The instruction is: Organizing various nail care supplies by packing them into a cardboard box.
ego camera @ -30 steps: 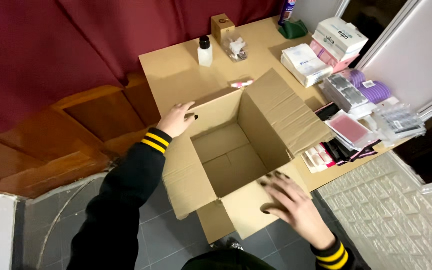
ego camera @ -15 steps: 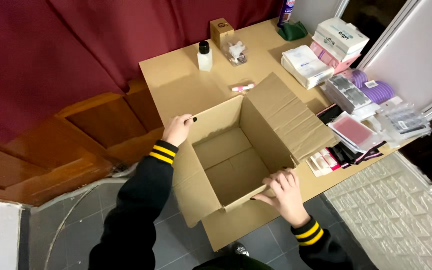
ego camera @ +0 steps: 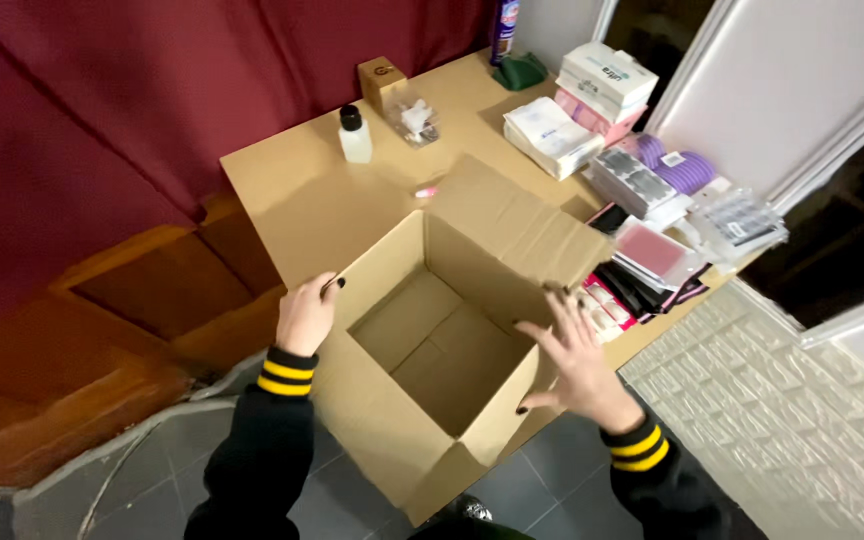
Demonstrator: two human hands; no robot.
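From the head view, my left hand [ego camera: 304,315] has its grip closed on the left rim of the open, empty brown cardboard box [ego camera: 432,350], which overhangs the tan worktop [ego camera: 292,200] edge. My right hand [ego camera: 577,365] lies spread against the right wall, gripping nothing. Held so loosely, I judge the box could tip floorward.

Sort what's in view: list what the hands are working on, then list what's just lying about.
In hand: open cardboard box, left hand on its rim, right hand at its right wall.

Lying about: white bottle, pink case, purple item, stacked white packs.
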